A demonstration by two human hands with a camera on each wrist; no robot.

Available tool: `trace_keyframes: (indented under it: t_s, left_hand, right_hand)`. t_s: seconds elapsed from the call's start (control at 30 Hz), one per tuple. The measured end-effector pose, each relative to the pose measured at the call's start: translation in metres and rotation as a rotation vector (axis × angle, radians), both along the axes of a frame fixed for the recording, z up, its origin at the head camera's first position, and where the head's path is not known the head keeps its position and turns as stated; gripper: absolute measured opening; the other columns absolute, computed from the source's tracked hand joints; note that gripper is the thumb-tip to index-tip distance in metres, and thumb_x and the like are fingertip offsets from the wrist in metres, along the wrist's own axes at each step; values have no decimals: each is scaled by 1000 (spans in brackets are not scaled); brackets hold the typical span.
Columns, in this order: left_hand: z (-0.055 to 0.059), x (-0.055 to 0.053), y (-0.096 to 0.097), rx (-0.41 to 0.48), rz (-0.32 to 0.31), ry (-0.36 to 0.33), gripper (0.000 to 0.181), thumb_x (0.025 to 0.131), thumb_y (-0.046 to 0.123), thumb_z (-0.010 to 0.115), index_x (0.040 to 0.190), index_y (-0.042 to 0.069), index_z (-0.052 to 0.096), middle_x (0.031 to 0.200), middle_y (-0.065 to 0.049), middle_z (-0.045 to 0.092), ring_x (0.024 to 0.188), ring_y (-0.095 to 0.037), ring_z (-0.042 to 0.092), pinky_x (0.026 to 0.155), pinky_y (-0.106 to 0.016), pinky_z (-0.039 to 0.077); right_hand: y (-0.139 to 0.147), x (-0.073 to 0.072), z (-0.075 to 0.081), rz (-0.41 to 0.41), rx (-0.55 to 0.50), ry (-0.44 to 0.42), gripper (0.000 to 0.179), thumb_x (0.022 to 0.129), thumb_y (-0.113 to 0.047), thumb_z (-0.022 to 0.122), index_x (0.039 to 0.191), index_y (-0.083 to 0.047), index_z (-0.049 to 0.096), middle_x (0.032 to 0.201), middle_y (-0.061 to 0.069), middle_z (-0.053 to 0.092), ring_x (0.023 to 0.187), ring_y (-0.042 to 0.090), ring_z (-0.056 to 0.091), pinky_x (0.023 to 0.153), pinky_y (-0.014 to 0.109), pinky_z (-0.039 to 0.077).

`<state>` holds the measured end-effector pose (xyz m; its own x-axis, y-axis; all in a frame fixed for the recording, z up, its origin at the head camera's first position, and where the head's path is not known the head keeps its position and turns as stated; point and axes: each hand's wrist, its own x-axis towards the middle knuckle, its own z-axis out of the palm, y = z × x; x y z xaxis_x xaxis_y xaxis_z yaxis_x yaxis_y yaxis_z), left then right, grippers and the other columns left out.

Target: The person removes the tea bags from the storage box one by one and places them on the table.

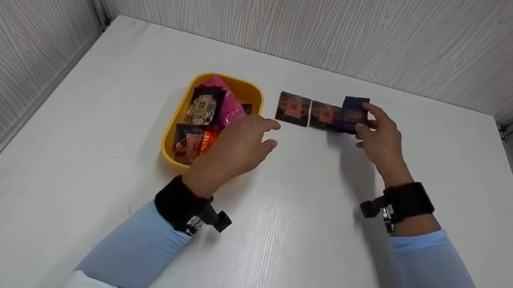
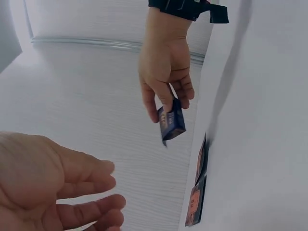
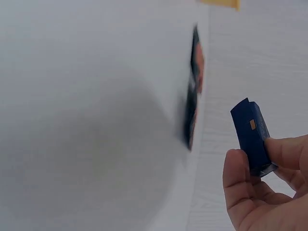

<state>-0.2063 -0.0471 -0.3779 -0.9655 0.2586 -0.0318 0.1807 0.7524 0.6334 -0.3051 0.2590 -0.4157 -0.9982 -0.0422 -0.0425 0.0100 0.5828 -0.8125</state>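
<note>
My right hand pinches a small dark blue cardboard box between thumb and fingers, raised above the table. In the right wrist view the box is tilted, with a flap sticking up at one end. From the head camera it overlaps the second of two flat dark square packets with reddish fronts, the left packet and the right packet, which lie side by side. My left hand holds nothing; its fingers extend past the right rim of a yellow plastic basket, hiding part of it.
Inside the basket are a shiny pink packet, a black packet with a pale print, an orange-red packet and other dark packets. Wood-grain panels wall the white table at the back and sides.
</note>
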Motion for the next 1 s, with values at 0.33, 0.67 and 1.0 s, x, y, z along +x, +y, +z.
trace_keyframes:
  t_s: [0.33,0.67,1.0]
  left_hand:
    - [-3,4,1,-257,-97,18,50,101,31,72,146,10,63,143,-14,64,138,-32,54,120,-47,40]
    - [0,5,-4,-265,-100,-24,49,102,31,70,146,10,63,142,-14,64,137,-33,55,118,-46,43]
    - [4,4,-9,-209,-65,-49,48,103,30,69,147,10,62,145,-12,63,139,-32,53,120,-45,42]
  right_hand:
    - [26,-29,-18,-18,212,-167,57,110,-20,50,165,-12,36,151,23,53,94,18,64,75,27,50]
    - [25,-38,-19,17,275,-185,57,109,-21,50,163,-8,39,82,4,69,59,7,53,62,26,46]
    - [25,-36,-15,7,250,-210,58,110,-23,47,166,-14,34,117,16,66,62,7,53,69,28,47]
